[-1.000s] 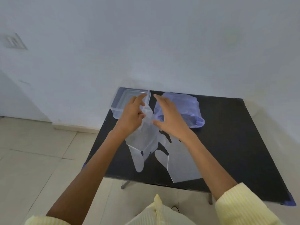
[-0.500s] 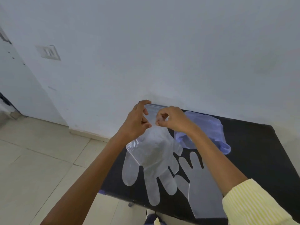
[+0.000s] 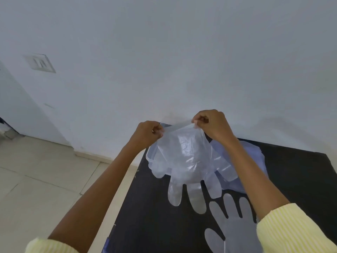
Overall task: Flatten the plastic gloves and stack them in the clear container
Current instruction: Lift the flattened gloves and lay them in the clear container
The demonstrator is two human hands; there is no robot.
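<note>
Right, biggest first. White wall (image 3: 164,52) fills the upper half, directly behind the table (image 3: 300,179). Pale tiled floor (image 3: 36,179) runs left of the table. Table top is black, far edge against the wall, right part cut off by the frame.

Bluish crumpled plastic heap (image 3: 255,161) sits on the table's far side, close to the wall. Can't tell how many pieces are in it.

Clear glove (image 3: 182,157) is held up over the table's far-left corner, cuff on top, fingers hanging down toward the table top. Can't tell whether the fingertips touch the table. It's puffed and wrinkled, not flat, and overlaps the heap in view.

Second glove (image 3: 235,229) lies flat on the table near its front edge, fingers spread and pointing at the wall, right forearm crossing above it.

Hands: both raised over the table's far edge, set apart, with the cuff pulled taut between them. Left hand (image 3: 147,133) has its fingers curled tight, thumb and forefinger pinching the cuff's left end. Right hand (image 3: 213,125) does the same on the cuff's right end and sits slightly higher. Neither touches anything else.

Pale yellow ribbed sleeve (image 3: 291,230) on the right forearm, over the table's front edge; the left one is at the bottom of frame, off the table's left side.

Switch plate (image 3: 41,63) is on the wall, well left of and above the table.
</note>
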